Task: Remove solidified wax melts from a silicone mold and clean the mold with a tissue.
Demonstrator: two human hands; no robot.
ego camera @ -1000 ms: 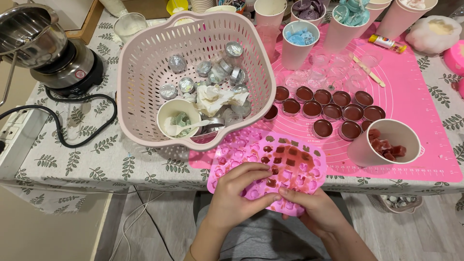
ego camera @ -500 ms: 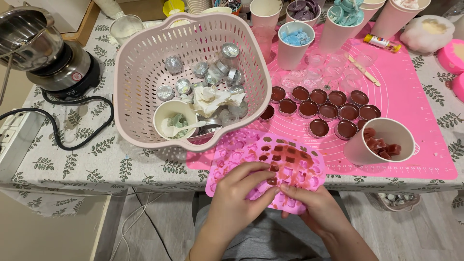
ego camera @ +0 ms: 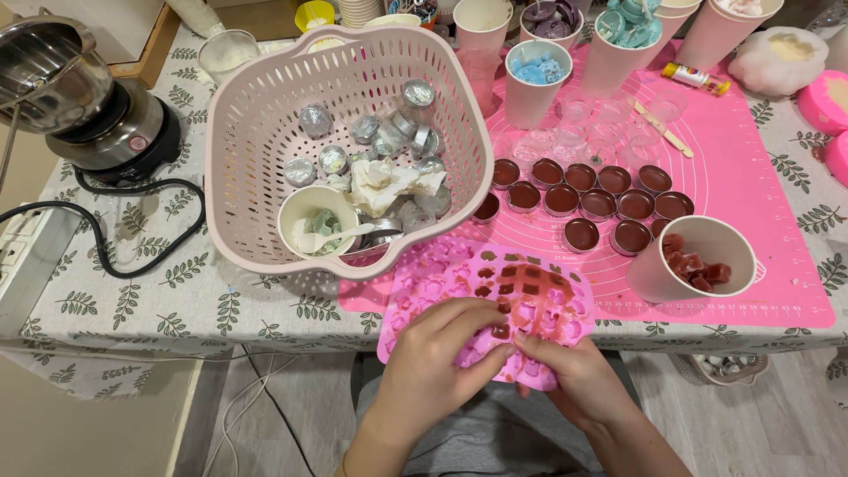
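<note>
A pink silicone mould (ego camera: 450,274) with many small cavities overhangs the table's front edge; several cavities in its middle hold dark red wax pieces. My left hand (ego camera: 437,353) grips its near edge from the left, fingers curled over the top. My right hand (ego camera: 570,371) holds the near edge from the right, thumb pressed by a red piece between the two hands. Right of the mould stands a pale pink paper cup (ego camera: 702,256) holding several red wax cubes.
A pink perforated basket (ego camera: 265,115) holds metal tealight cups, crumpled tissue and a cup with a spoon. Red-filled tins (ego camera: 601,199) sit on a pink mat (ego camera: 760,177). Cups of coloured wax line the back. A metal pot on a hotplate (ego camera: 79,97) with black cable stands left.
Both hands have bent the mould's near edge more tightly and closed together around a red piece. The view has shifted slightly; nothing else on the table has moved.
</note>
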